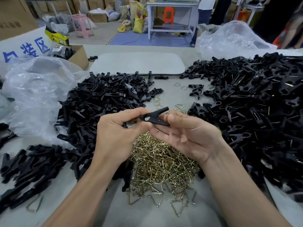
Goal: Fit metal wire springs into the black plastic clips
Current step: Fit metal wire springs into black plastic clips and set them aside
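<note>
parts pile point(101, 102) far left. our left hand point(114, 135) pinches the clip point(155, 117) at its ring end, up over the spring pile point(160, 159). our right hand point(188, 136) grips its other end, thumb on top. clip heap point(254, 104) far right.

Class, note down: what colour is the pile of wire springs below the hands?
Brassy gold; the pile of wire springs shows best in the head view.

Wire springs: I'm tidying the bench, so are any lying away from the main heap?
Yes. A few stray springs lie on the table between the left clip pile and right clip pile; another spring lies near left, apart from the main heap.
</note>
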Action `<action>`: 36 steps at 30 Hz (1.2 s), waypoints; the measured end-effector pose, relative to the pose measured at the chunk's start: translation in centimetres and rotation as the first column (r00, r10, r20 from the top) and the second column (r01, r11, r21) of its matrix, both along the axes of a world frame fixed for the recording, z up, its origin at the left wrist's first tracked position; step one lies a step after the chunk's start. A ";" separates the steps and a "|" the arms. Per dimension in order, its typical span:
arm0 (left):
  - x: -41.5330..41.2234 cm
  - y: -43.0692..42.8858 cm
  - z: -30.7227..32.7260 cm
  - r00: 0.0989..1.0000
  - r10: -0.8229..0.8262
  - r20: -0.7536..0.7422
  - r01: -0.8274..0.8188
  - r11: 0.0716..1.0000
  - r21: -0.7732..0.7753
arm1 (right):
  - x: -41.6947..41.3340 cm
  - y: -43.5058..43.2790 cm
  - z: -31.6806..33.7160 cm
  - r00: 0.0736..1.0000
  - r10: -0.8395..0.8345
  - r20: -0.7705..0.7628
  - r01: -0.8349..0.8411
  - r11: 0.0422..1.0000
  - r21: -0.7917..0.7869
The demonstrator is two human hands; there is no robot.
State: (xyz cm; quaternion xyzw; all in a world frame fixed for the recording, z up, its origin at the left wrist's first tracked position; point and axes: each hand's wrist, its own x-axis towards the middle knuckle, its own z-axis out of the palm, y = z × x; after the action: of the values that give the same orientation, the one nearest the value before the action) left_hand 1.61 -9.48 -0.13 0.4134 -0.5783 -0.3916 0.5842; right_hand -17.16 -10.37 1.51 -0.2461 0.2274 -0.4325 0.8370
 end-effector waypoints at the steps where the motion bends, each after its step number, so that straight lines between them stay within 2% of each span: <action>1: -0.1 0.0 0.0 1.000 0.001 -0.001 -0.001 1.000 0.004 | 0.1 0.0 0.0 1.000 -0.025 0.002 0.025 0.999 0.021; 4: -0.4 0.0 0.0 1.000 0.015 0.027 -0.015 1.000 0.004 | 0.3 0.1 0.0 0.995 -0.097 0.012 0.096 0.992 0.084; 9: -0.5 0.1 0.2 1.000 -0.007 0.009 0.007 0.999 -0.035 | 0.0 0.1 0.2 0.994 -0.070 -0.084 0.071 0.997 0.012; 12: -0.3 0.2 0.2 0.999 -0.041 -0.020 0.040 0.998 -0.043 | -0.1 0.2 0.2 0.994 0.036 -0.099 -0.036 0.999 0.003; 16: -0.3 0.0 0.2 0.998 -0.068 0.003 0.068 0.996 -0.063 | 0.0 0.4 0.0 0.978 0.208 0.005 -0.206 0.973 -0.107; 18: -0.4 -0.1 0.0 0.999 -0.049 -0.005 0.048 0.997 -0.059 | 0.2 0.4 -0.1 0.981 0.195 -0.013 -0.195 0.971 -0.136; 22: 0.0 -0.5 -0.2 0.994 0.026 0.110 -0.023 0.999 -0.027 | 0.5 0.2 0.0 0.991 0.070 -0.115 -0.085 0.987 -0.136; 24: 0.6 -0.9 0.0 0.995 0.099 0.034 -0.100 0.994 0.045 | 0.5 0.1 -0.1 0.985 0.000 -0.175 -0.019 0.994 -0.107; 27: 2.1 -1.7 0.6 0.943 0.251 -0.216 -0.234 0.967 0.102 | 0.5 -0.1 -0.3 0.968 -0.134 -0.213 0.133 0.991 -0.022; 30: 3.6 -2.3 0.9 0.888 0.365 -0.278 -0.337 0.930 0.145 | 0.5 -0.2 -0.4 0.950 -0.187 -0.251 0.187 0.982 -0.020; 33: 4.3 -2.5 0.5 0.857 0.488 -0.168 -0.455 0.868 0.199 | -0.3 -0.1 0.2 0.900 -0.114 -0.421 0.073 0.991 -0.112; 34: 4.5 -2.6 0.4 0.844 0.533 -0.060 -0.513 0.835 0.198 | -0.8 -0.2 0.6 0.914 -0.143 -0.379 0.092 0.985 -0.148; 35: 4.7 -2.6 0.3 0.821 0.563 0.090 -0.570 0.803 0.177 | -1.8 -0.4 1.0 0.959 -0.183 -0.218 0.147 0.974 -0.172; 36: 4.7 -2.5 0.2 0.783 0.563 0.263 -0.608 0.782 0.137 | -2.9 -0.5 1.2 0.978 -0.202 0.049 0.207 0.963 -0.169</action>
State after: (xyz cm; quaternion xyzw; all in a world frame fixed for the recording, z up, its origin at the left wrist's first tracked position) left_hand 6.36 -11.94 0.08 0.6721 -0.4321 -0.2041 0.5656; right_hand -20.03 -10.86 2.68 -0.2865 0.1998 -0.5386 0.7667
